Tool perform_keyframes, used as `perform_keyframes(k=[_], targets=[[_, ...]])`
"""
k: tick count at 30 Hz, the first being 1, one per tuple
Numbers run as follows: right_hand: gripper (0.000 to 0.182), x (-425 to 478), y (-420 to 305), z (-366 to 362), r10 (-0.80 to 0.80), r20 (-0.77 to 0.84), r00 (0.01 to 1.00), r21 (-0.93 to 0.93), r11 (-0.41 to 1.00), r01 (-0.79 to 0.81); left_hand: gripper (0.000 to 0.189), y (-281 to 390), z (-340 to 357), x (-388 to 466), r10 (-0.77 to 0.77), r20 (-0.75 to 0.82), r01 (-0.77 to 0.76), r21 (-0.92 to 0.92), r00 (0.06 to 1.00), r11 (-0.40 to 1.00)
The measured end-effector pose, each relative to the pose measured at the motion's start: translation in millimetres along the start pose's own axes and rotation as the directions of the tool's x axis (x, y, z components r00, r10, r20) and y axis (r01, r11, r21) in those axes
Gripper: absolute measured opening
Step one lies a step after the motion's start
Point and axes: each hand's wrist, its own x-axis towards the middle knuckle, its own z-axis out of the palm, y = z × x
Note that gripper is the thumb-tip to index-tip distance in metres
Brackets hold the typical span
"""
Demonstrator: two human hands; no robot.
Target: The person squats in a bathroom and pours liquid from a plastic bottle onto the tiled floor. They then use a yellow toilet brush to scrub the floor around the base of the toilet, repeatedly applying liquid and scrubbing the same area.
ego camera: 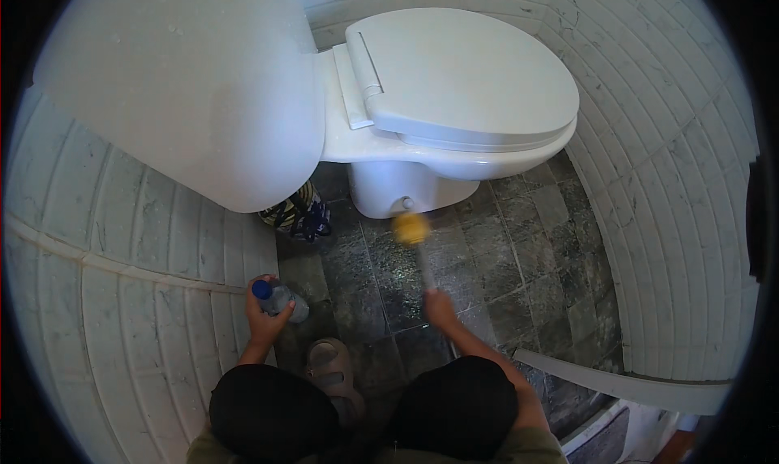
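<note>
My left hand (265, 318) is closed around a clear plastic bottle (282, 299) with a blue cap, low beside the left tiled wall. My right hand (440, 309) grips the handle of a yellow-headed brush (411, 228), blurred, over the wet-looking dark floor tiles. The brush head is close to the foot of a white toilet (395, 187), just below a round bolt cap (407, 203); whether it touches the toilet cannot be told. The toilet lid (481, 71) is down.
A large white cistern (243, 98) fills the upper left. Under it stands a patterned bag or container (298, 214). A sandal (331, 369) is between my knees. White tiled walls (657, 159) curve around, and a raised pale sill (621, 382) lies at lower right.
</note>
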Motion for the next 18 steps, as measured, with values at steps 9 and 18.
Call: perform_keyframes(k=[9, 18], targets=[[0.049, -9, -20, -53, 0.282, 0.052, 0.958, 0.057, 0.957, -0.285, 0.053, -9, -7, -14, -0.070, 0.009, 0.070, -0.093, 0.998, 0.993], [0.038, -30, -69, -18, 0.030, 0.398, 0.917, -0.022, 0.999, -0.024, 0.028, -15, -10, -14, -0.089, 0.044, 0.094, -0.134, 0.995, 0.987]])
